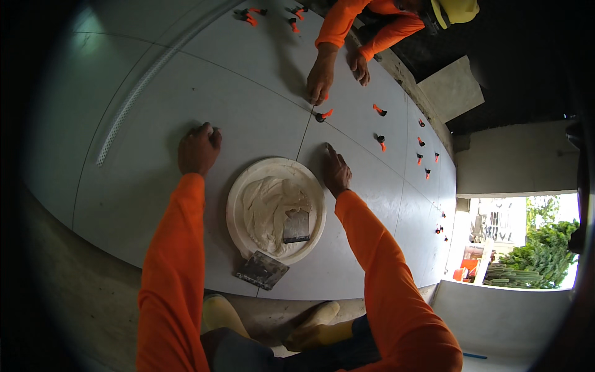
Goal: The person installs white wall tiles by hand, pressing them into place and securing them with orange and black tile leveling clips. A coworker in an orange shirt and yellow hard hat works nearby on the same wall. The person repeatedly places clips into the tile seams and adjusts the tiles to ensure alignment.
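Observation:
My left hand (199, 150) is closed in a fist on a large grey tile (149, 161). Something small and pale shows by its fingers, too small to name. Farther right, my right hand (336, 170) rests flat with fingers stretched along the tile surface, close to a seam, holding nothing visible. Between my forearms sits a round white basin (233, 230) of thick off-white paste (263, 211). A flat scraper blade (296, 226) lies in the paste. Against the basin's near rim leans a second, smeared flat scraper (263, 270).
Opposite me, a co-worker's hand (320, 77) touches a seam beside an orange-and-black tile clip (323, 115); their other hand (360, 67) rests nearby. Several more clips (380, 142) dot the tiles. A perforated white strip (130, 108) lies at left. My boots (223, 313) stand at the near edge.

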Action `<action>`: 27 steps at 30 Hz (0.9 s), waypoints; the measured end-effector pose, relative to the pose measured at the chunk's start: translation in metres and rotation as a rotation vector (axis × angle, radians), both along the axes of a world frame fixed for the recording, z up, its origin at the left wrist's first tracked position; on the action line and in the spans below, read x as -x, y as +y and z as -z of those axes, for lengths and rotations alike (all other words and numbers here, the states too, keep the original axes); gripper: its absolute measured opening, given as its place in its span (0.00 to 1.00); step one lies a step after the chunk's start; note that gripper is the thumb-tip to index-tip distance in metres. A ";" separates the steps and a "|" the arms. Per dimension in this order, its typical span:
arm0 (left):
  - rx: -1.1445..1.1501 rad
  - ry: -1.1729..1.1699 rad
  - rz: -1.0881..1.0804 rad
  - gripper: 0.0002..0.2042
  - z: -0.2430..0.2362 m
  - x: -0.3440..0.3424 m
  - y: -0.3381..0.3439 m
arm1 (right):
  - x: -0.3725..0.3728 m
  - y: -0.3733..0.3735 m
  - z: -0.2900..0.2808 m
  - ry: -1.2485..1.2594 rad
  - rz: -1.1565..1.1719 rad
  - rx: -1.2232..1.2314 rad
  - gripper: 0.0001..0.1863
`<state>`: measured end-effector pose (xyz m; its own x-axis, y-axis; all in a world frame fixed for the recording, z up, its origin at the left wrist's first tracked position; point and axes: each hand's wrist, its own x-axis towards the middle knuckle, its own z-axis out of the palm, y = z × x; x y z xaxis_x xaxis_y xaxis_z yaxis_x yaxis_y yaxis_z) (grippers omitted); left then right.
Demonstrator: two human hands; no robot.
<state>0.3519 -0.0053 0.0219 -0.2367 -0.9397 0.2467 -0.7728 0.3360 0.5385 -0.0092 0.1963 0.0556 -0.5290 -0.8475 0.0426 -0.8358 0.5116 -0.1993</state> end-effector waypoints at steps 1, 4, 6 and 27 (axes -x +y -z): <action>0.001 0.010 0.000 0.16 0.001 0.000 0.000 | 0.000 0.009 0.003 0.004 -0.017 0.039 0.27; 0.031 0.024 -0.010 0.17 0.002 0.001 0.000 | -0.003 0.024 0.014 -0.001 0.079 0.032 0.26; 0.026 0.010 -0.015 0.16 0.003 0.001 0.001 | -0.004 0.025 0.018 0.014 0.097 0.068 0.25; -0.081 -0.052 -0.056 0.16 -0.004 0.003 -0.002 | 0.000 0.013 0.013 -0.022 0.108 0.093 0.19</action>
